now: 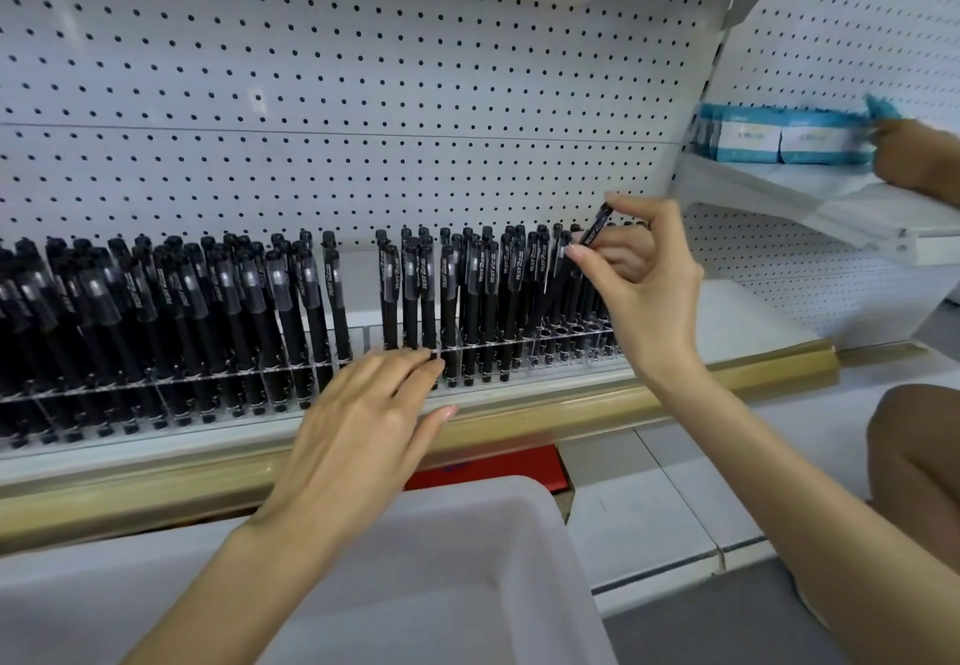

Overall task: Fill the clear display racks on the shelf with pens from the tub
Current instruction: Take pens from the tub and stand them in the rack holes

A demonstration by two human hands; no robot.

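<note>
Your right hand [639, 290] pinches a pen [597, 225] above crowded standing pens [483, 290]; your left hand [363, 420] lays straight fingers against the rack [571, 339].

White print runs lengthwise along the upper part of the black pens [519, 269] standing in the rack. It reads "TEST", followed by a large figure that looks like a 2 and then smaller characters too fine to make out. The word shows most plainly on the pens right of the gap in the row; on a few at the left it is blurred. The tilted pen [594, 232] at the row's right end also bears white print, unreadable. The blue packs [779, 136] on the side shelf carry white labels [748, 136] with faint text, too blurred to read. A red sheet [498, 467] under the shelf shows an illegible bluish mark.
</note>
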